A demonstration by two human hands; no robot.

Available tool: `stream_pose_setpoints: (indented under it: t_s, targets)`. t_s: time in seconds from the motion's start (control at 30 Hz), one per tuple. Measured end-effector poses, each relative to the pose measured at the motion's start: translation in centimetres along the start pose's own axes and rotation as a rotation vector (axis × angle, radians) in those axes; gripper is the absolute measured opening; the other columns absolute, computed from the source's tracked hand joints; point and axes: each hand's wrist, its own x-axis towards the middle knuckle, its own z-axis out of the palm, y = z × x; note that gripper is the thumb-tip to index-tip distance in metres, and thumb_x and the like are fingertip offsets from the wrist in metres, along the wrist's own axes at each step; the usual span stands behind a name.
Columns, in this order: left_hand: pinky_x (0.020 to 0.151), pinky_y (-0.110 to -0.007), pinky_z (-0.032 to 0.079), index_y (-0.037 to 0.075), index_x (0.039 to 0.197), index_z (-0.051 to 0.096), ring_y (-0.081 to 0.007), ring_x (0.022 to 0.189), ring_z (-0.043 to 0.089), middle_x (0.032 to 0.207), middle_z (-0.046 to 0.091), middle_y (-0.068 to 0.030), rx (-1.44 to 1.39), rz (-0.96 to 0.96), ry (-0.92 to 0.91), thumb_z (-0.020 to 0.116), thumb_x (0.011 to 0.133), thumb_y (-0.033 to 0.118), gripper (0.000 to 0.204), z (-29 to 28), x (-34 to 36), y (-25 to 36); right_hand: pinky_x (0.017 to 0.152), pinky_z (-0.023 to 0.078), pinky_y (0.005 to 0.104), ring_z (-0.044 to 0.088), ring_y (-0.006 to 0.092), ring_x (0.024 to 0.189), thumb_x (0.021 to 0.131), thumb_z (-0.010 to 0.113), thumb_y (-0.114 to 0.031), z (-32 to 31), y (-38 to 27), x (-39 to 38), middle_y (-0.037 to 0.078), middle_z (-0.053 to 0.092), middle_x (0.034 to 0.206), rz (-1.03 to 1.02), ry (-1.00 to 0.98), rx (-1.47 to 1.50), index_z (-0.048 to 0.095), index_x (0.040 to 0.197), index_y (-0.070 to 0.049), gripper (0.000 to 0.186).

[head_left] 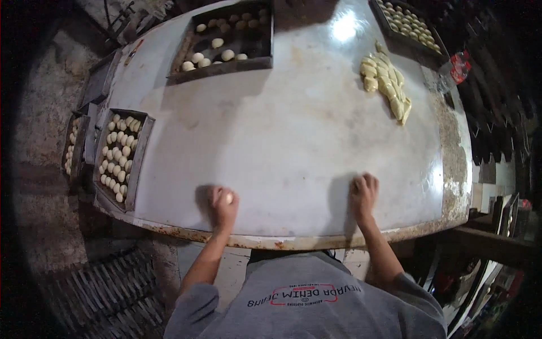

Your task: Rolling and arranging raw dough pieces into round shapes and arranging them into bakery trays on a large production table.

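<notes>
My left hand [222, 210] is closed low over the near part of the pale table [271, 164]. A small dough ball [228, 198] shows between its curled fingers and thumb. To the right, my right hand [364, 196] rests near the tabletop with its fingers curled in; whatever it holds, if anything, is hidden under the fingers. Beyond that hand lies a heap of cut yellowish dough pieces [386, 82], apart from both hands.
A dark tray [226, 66] with scattered dough balls sits at the far side. Fuller trays stand at the left edge [142, 152] and far right [415, 46], plus another partly seen tray [82, 152]. A clear plastic item with red print [460, 68] lies at the right edge.
</notes>
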Motion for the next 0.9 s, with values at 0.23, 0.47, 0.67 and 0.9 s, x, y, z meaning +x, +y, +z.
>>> stream_pose_setpoints:
  t_s: [0.23, 0.47, 0.67, 0.9]
  targets:
    - [0.073, -0.045, 0.039, 0.003, 0.073, 0.053, -0.0336, 0.079, 0.050, 0.075, 0.052, -0.0130, 0.228, -0.217, 0.220, 0.058, 0.073, 0.009, 0.008, -0.7, 8.9, -8.8, 0.083, 0.035, 0.0428, 0.046, 0.0313, 0.093, 0.076, 0.057, -0.011, -0.2, 3.1, 5.9, 0.014, 0.054, 0.091, 0.367, 0.115, -0.262, 0.058, 0.085, -0.003, 0.011]
    - [0.077, -0.041, 0.045, 0.002, 0.088, 0.057, -0.0310, 0.085, 0.056, 0.091, 0.056, -0.0151, -0.011, -0.134, -0.776, 0.067, 0.064, 0.012, 0.028, -5.6, 12.2, -6.1, 0.081, 0.036, 0.0408, 0.048, 0.0311, 0.091, 0.067, 0.059, -0.008, 0.0, -0.6, 1.6, 0.012, 0.054, 0.091, 0.284, -0.008, -0.266, 0.054, 0.090, -0.004, 0.024]
    - [0.081, -0.032, 0.048, 0.002, 0.107, 0.055, -0.0213, 0.090, 0.060, 0.098, 0.063, -0.0131, -0.495, 0.140, -0.123, 0.070, 0.071, 0.012, 0.041, -8.4, 37.9, -2.4, 0.067, 0.046, 0.0376, 0.056, 0.0275, 0.073, 0.073, 0.056, -0.009, -2.1, -4.9, -4.6, 0.016, 0.056, 0.088, 0.677, -0.202, 0.229, 0.050, 0.107, 0.001, 0.037]
    - [0.076, -0.035, 0.048, 0.004, 0.101, 0.060, -0.0263, 0.087, 0.059, 0.096, 0.062, -0.0121, -0.511, 0.232, 0.755, 0.072, 0.072, 0.015, 0.033, -4.8, 51.3, 0.5, 0.074, 0.047, 0.0339, 0.055, 0.0213, 0.092, 0.078, 0.049, 0.000, -5.9, -21.7, -3.5, 0.015, 0.055, 0.101, 1.268, -0.039, 1.052, 0.043, 0.123, 0.002, 0.046]
